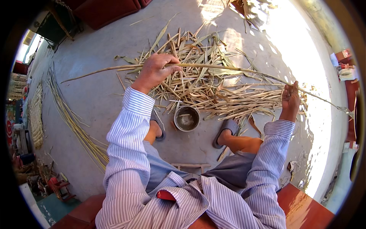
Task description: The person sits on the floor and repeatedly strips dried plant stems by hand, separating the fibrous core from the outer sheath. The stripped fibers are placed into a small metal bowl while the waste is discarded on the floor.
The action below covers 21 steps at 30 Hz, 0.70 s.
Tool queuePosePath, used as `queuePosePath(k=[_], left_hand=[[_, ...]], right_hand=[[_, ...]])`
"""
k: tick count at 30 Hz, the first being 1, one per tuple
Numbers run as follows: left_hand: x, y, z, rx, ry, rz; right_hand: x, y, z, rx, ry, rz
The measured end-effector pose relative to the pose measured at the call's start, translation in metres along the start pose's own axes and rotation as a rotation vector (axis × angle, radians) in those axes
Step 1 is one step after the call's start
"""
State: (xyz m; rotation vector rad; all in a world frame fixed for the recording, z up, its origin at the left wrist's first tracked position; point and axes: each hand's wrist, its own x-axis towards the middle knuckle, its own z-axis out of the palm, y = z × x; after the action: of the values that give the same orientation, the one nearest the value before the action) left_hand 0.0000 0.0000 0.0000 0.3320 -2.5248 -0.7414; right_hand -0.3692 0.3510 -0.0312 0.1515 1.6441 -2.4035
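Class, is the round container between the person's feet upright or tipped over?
Upright: the container shows its round rim facing up, and we look straight down inside.

On the left, the floor [97, 99] gives a wide passage between the left hand [157, 70] and the bundle of yellowish stalks [74, 124]. In the middle, the way is blocked: the long stem [213, 66] makes a bar from the left hand to the right hand [291, 100], and the heap of cut stalks [232, 98] lies below it. Nearer, the grey bowl [187, 130] stands between two slippers [230, 125], with only a narrow gap on each side
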Motion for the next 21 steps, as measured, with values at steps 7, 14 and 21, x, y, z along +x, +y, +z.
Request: queuePosePath(k=[7, 14, 21], left_hand=[[-0.012, -0.014, -0.018, 0.006, 0.03, -0.064], [-0.018, -0.029, -0.028, -0.516, 0.13, -0.389], [-0.014, -0.04, -0.032, 0.122, 0.093, -0.389]], right_hand=[[-0.013, -0.002, 0.007, 0.004, 0.08, -0.02], [0.004, -0.004, -0.005, -0.047, 0.056, -0.041], [-0.005, -0.003, 0.005, 0.014, 0.037, -0.103]])
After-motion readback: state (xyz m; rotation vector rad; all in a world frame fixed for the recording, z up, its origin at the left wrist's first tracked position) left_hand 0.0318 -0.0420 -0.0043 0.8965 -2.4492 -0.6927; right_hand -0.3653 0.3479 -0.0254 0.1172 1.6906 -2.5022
